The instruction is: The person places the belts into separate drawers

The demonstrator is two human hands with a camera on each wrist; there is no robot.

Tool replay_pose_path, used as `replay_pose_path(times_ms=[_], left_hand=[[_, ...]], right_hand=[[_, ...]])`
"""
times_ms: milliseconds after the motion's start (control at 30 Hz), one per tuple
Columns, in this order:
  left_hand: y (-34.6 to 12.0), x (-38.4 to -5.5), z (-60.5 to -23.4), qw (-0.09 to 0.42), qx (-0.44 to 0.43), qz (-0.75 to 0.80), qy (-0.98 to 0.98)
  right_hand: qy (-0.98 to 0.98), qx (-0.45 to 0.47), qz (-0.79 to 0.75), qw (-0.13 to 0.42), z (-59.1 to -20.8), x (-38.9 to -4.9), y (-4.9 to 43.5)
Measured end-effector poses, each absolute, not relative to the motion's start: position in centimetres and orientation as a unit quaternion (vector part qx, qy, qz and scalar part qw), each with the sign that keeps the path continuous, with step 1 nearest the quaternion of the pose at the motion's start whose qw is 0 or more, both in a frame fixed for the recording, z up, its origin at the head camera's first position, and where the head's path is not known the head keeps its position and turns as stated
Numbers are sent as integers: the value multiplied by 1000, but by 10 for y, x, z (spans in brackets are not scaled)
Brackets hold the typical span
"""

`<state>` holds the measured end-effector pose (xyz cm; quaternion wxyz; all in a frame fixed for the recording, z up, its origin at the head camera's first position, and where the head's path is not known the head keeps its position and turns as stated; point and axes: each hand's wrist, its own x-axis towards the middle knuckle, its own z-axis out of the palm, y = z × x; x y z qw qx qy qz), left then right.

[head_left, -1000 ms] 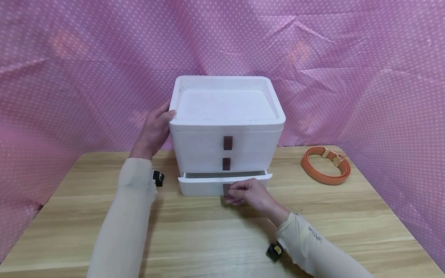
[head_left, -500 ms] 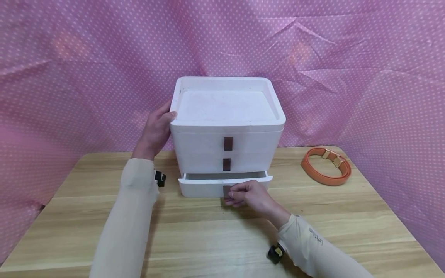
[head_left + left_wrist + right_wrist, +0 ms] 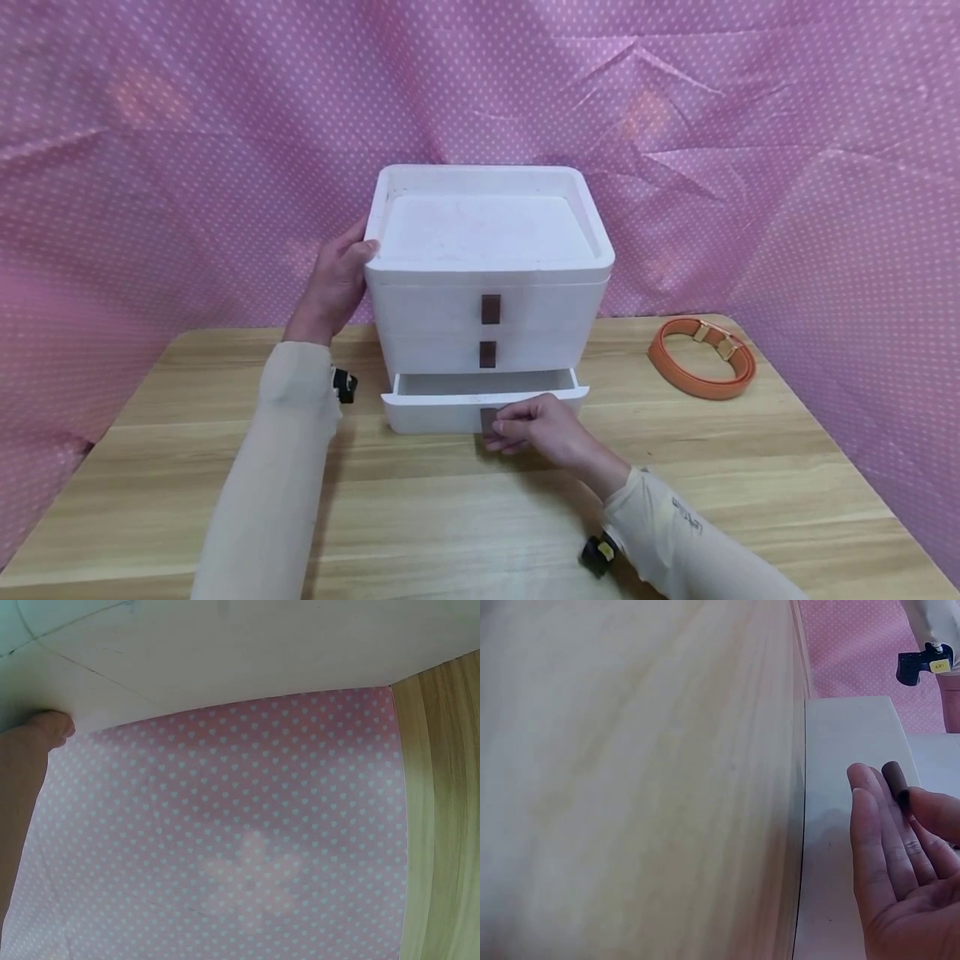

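A white drawer cabinet (image 3: 431, 321) with a shallow tray top stands at the table's back. Its bottom drawer (image 3: 431, 417) is pulled partway out, and the visible part of the interior looks bare. My right hand (image 3: 551, 429) pinches that drawer's brown tab handle (image 3: 894, 780) between thumb and fingers. At the cabinet's upper left edge, my left hand (image 3: 333, 279) grips it, thumb over the rim and fingers along the side. The left wrist view shows a fingertip (image 3: 56, 727) against the white side panel; the other fingers are hidden there.
A coiled orange belt (image 3: 697, 387) with gold buckle parts lies at the table's back right. Two upper drawers with brown tabs (image 3: 491, 309) are closed. Pink dotted cloth (image 3: 480, 83) hangs behind and at both sides of the wooden table (image 3: 450, 533).
My right hand has drawn the bottom drawer a little farther toward me, so more of its inside shows. The left hand stays in place on the cabinet.
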<state>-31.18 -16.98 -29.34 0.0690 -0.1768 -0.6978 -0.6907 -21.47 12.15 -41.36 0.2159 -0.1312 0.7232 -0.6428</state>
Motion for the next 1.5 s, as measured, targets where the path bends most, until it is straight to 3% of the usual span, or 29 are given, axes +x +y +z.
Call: replay_pose_path(times_ms=[1500], left_hand=[[-171, -313, -295, 69, -178, -705, -684]], right_hand=[[707, -121, -656, 233, -411, -198, 122]])
